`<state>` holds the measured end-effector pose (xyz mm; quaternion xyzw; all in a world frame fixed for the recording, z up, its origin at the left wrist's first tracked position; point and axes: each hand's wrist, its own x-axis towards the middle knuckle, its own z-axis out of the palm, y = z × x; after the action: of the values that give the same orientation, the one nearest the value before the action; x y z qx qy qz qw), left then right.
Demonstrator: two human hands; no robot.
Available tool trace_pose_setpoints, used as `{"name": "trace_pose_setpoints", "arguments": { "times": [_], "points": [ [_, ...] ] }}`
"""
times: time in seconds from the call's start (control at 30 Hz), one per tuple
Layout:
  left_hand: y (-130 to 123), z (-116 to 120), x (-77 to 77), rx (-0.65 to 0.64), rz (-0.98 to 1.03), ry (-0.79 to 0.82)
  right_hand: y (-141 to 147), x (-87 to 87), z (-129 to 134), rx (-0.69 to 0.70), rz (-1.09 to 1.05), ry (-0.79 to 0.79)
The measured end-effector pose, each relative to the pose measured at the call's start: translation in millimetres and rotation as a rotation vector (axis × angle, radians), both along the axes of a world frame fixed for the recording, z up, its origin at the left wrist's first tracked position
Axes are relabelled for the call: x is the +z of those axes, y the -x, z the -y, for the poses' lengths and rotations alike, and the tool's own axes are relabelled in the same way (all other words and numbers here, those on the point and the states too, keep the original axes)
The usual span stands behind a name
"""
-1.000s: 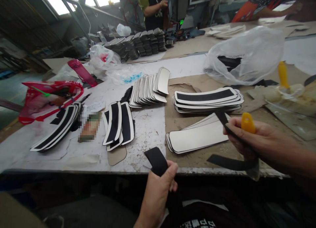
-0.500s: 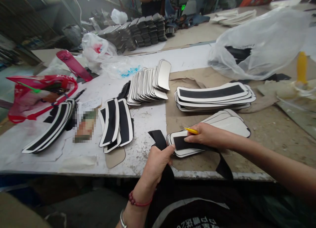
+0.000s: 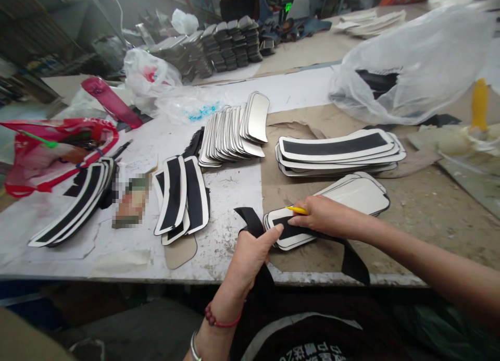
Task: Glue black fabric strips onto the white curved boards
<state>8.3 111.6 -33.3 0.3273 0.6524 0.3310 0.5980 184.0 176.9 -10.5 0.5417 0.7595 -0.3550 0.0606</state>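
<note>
A curved white piece [image 3: 357, 192] with a dark edge lies on top of a small stack near the table's front edge. Along it runs a black fabric strip [image 3: 355, 264], whose tail hangs down at the right. My left hand [image 3: 250, 254] is closed on black strip at the piece's left end, its thumb pressing on the strip; one loose end pokes up behind the wrist. My right hand [image 3: 330, 215] keeps a slim yellow tool [image 3: 297, 210] in its closed fingers and pushes a fingertip on the strip. The tool's other end is hidden in the hand.
Behind the hands lies a stack of white pieces with black centres [image 3: 336, 146]. More such pieces [image 3: 182, 197] sit at left, and a row of plain pieces [image 3: 234, 134] farther back. A clear plastic bag [image 3: 414, 64] and a red bag [image 3: 23, 158] flank them. Someone stands across.
My right hand has slid slightly left along the strip, closer to my left hand. My left thumb reaches a little farther onto the piece. The view has shifted slightly.
</note>
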Motion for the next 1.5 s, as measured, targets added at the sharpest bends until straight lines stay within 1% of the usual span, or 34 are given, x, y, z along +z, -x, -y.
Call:
{"name": "trace_pose_setpoints", "arguments": {
  "times": [0.1,0.2,0.3,0.43,0.5,0.57,0.63,0.73,0.8,0.87,1.0,1.2,1.33,1.5],
  "points": [
    [-3.2,-3.3,1.0,-0.006,-0.071,-0.053,1.8,2.0,3.2,0.015,0.035,-0.026],
    [-2.7,-2.6,4.1,-0.007,-0.072,-0.1,-9.1,5.4,14.1,0.046,0.075,-0.039],
    [3.0,1.6,10.0,-0.019,-0.085,-0.122,-40.1,10.6,33.6,0.009,0.089,-0.009],
    [12.2,7.8,15.8,-0.09,-0.113,-0.109,-92.5,19.2,56.5,-0.14,-0.027,-0.01],
    [14.8,9.8,15.1,-0.113,-0.137,-0.098,-110.1,20.9,60.1,-0.2,-0.045,-0.037],
    [15.8,10.9,11.8,-0.114,-0.163,-0.083,-118.1,19.6,58.4,-0.234,0.0,-0.047],
    [16.1,11.3,7.4,-0.116,-0.176,-0.057,-117.5,16.4,53.8,-0.256,0.113,-0.068],
    [16.3,10.9,2.5,-0.125,-0.172,-0.026,-106.9,13.5,46.3,-0.276,0.365,-0.138],
    [16.6,10.3,1.1,-0.123,-0.18,-0.015,-98.2,15.0,42.1,-0.257,0.493,-0.175],
    [17.3,9.7,-0.2,-0.126,-0.204,-0.012,-91.2,18.2,37.9,-0.231,0.559,-0.183],
    [19.5,8.9,-5.7,-0.152,-0.232,0.008,-86.4,21.4,27.9,-0.241,0.569,-0.143],
    [22.3,8.0,-13.8,-0.165,-0.188,0.022,-94.7,13.2,14.8,-0.212,0.542,-0.089],
    [21.1,7.4,-11.9,-0.156,-0.174,0.042,-99.4,8.9,10.1,-0.222,0.5,-0.039],
    [18.9,8.5,-7.0,-0.165,-0.196,0.015,-100.1,6.3,4.9,-0.206,0.497,-0.025]
  ]
}}
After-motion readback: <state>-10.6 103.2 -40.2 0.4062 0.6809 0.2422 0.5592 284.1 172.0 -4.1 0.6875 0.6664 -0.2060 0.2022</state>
